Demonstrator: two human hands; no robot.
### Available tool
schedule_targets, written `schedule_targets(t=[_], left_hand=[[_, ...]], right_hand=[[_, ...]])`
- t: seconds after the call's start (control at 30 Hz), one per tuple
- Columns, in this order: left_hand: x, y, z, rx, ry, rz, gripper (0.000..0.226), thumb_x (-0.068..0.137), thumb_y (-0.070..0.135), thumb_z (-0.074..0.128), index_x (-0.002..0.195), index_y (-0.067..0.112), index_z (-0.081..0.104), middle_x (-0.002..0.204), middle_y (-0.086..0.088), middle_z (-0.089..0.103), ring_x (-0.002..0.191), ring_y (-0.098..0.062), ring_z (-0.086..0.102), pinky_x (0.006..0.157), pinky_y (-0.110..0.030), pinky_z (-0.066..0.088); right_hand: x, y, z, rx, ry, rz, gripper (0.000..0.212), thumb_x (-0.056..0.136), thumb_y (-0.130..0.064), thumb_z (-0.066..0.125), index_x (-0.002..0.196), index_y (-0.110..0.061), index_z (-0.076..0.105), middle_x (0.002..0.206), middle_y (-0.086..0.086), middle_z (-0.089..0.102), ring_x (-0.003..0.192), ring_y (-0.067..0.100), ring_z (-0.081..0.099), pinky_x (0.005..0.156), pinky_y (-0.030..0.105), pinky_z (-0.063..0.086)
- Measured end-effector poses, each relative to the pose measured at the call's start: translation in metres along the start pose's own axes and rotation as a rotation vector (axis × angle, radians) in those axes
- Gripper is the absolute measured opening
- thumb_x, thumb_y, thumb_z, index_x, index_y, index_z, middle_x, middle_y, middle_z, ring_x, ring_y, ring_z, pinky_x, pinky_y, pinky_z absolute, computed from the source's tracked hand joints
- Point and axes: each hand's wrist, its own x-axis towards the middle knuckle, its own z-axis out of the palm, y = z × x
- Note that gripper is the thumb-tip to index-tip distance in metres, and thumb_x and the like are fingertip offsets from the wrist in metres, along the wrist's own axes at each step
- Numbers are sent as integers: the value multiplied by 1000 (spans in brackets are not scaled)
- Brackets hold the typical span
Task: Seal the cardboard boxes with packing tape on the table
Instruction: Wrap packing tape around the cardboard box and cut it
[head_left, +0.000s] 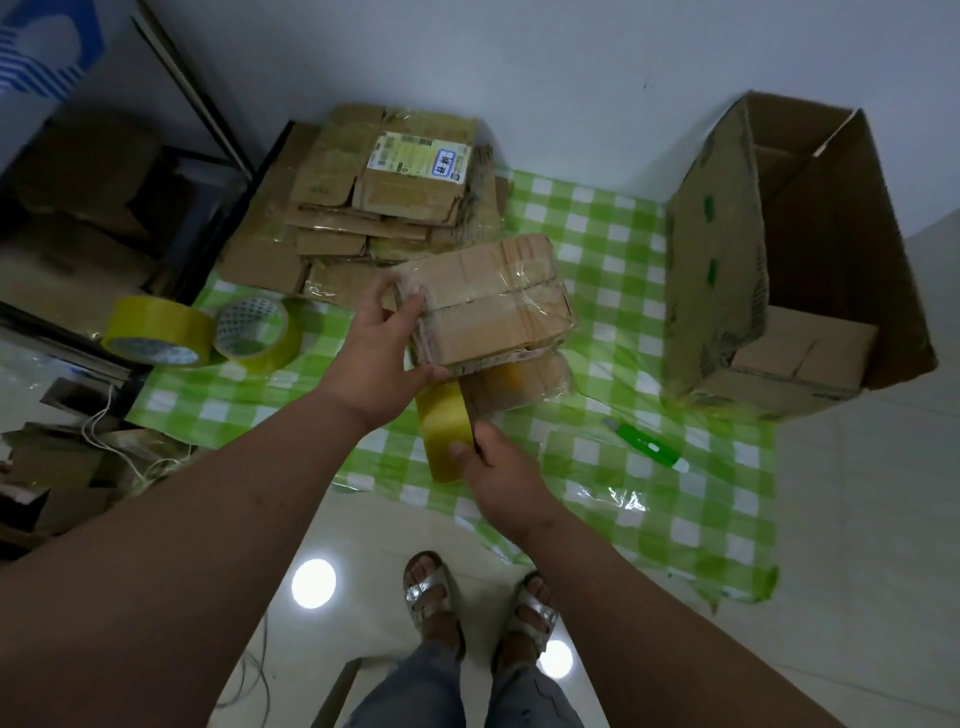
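Note:
A small cardboard box (493, 306), its top shiny with clear tape, is lifted above the green checked tablecloth (613, 244). My left hand (382, 353) grips the box's near left end, thumb below and fingers on top. My right hand (498, 473) holds a yellowish roll of packing tape (447, 436) just below the box's front edge. A strip of tape runs from the roll up to the underside of the box.
Two more tape rolls (156, 332) (257, 330) lie at the table's left edge. A stack of flattened cartons (384, 197) sits behind. A large open carton (795, 260) with small boxes inside stands at the right. A green box cutter (649, 444) lies near it.

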Motion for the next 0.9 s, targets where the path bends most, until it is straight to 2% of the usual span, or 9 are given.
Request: schedule_targets(t=[0.1,0.2,0.33,0.4,0.5,0.6,0.7,0.8,0.9], left_hand=[[0,-2,0,0,-19,-22,91,81,26,79,154,12,27,161,-7,4,135,-27,35,115,-39,32],[-2,-3,0,1,-10,-32,91,83,27,77,155,14,24,162,-3,5,144,-25,24,117,-40,29],[-6,0,4,-62,31,-100,92,83,26,77,155,19,20,164,9,4,146,-15,22,112,-37,33],[-9,2,7,-136,82,-129,83,81,22,79,148,20,30,164,9,8,141,-19,35,106,-41,42],[-16,6,15,-147,161,-195,72,80,27,79,140,25,39,160,-1,16,128,-29,49,96,-43,48],[-24,14,17,-122,165,-247,78,82,36,75,147,35,33,137,-9,37,102,-30,58,84,-36,48],[-32,20,19,-205,6,-347,100,81,39,76,151,51,6,108,-3,55,87,-21,59,75,-34,47],[-39,21,27,-277,-51,-406,107,85,25,72,147,57,-9,84,-6,63,75,-22,62,66,-32,48],[-39,27,32,-310,-17,-427,104,89,10,61,146,57,-11,80,-15,66,68,-25,62,55,-26,43]], right_hand=[[-4,0,0,-37,28,-5,24,101,-37,46,83,-21,44,74,-6,49,77,22,51,75,40,43],[-6,1,-1,-49,58,24,35,102,-39,46,72,-25,36,68,-5,44,69,19,46,64,33,33],[-5,-4,-3,-19,63,26,35,100,-43,47,78,-16,45,70,0,48,72,24,50,67,40,39],[-2,-6,-5,-3,45,29,33,100,-41,48,83,-13,48,75,3,51,78,27,53,75,45,44],[1,-6,-10,-4,32,73,27,99,-39,49,78,-22,47,77,0,53,88,32,58,87,50,46],[2,-5,-18,-22,32,115,27,96,-35,51,72,-24,47,72,-4,50,86,30,57,90,48,43],[0,-7,-26,-99,-8,79,32,97,-35,52,69,-22,44,70,-3,47,80,26,53,80,42,42],[-4,-5,-34,-114,-40,30,26,98,-33,53,81,-14,56,75,0,53,79,24,54,77,39,44],[-8,5,-45,-47,17,67,22,98,-32,55,99,-14,66,92,2,64,88,21,59,79,33,46]])
